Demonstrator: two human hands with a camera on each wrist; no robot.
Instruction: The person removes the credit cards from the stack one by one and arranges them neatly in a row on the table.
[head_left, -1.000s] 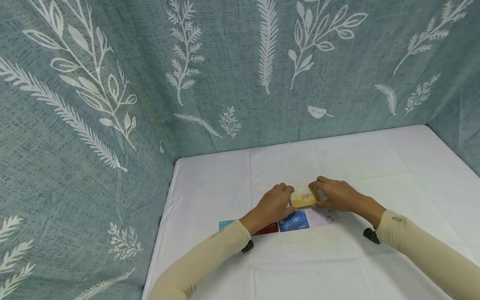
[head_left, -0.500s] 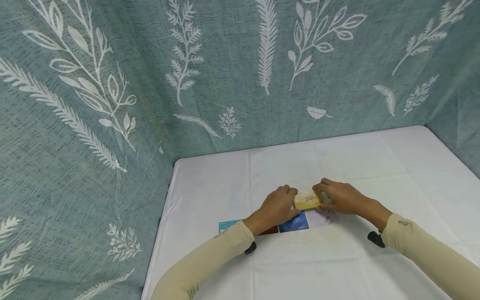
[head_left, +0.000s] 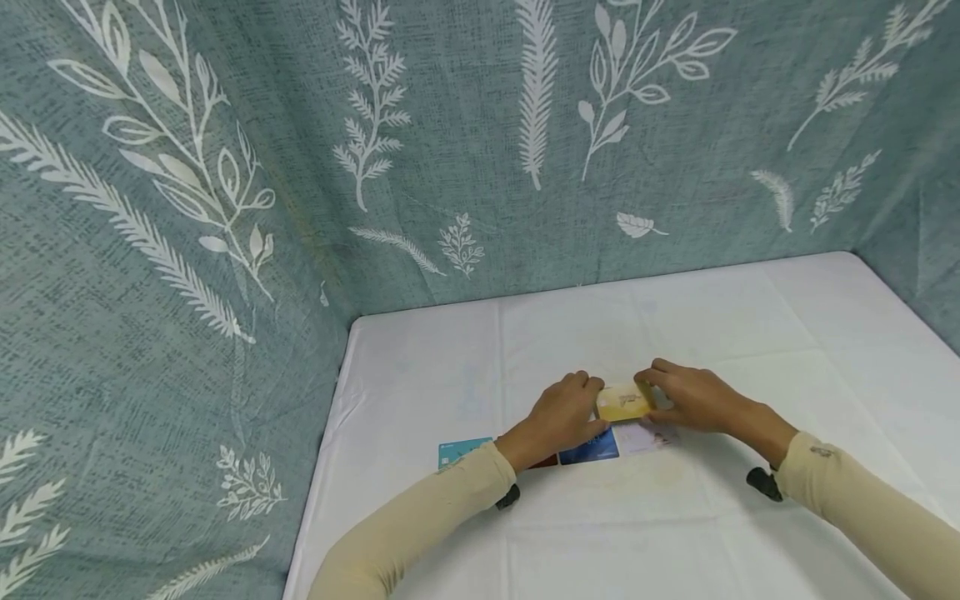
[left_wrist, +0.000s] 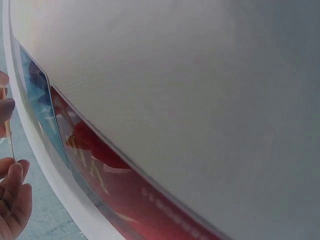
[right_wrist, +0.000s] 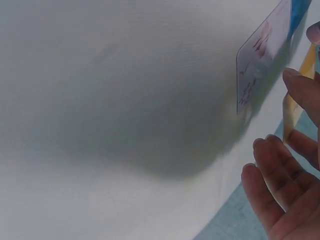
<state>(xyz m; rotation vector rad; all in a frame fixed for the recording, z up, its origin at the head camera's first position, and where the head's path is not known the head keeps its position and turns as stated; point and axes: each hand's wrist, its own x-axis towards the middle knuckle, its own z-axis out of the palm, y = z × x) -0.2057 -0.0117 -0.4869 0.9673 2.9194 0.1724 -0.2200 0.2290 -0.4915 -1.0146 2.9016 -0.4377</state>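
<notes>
In the head view a yellow card is held up between my two hands, slightly above a row of cards. My left hand pinches its left edge, thumb below and fingers above. My right hand pinches the right edge the same way; in the right wrist view the yellow card appears nearly edge-on and a bit bowed. Just below it lie a blue card and a pale pinkish card. A red card is mostly hidden by my left wrist in the head view.
At the row's left end lies a teal card, partly behind my left sleeve. All the cards rest on a white cloth-covered table. Teal leaf-patterned curtains hang behind it and to its left.
Both hands have shifted a little to the right with the yellow card between them. Less of the blue card shows now. The cards on the table have stayed put.
</notes>
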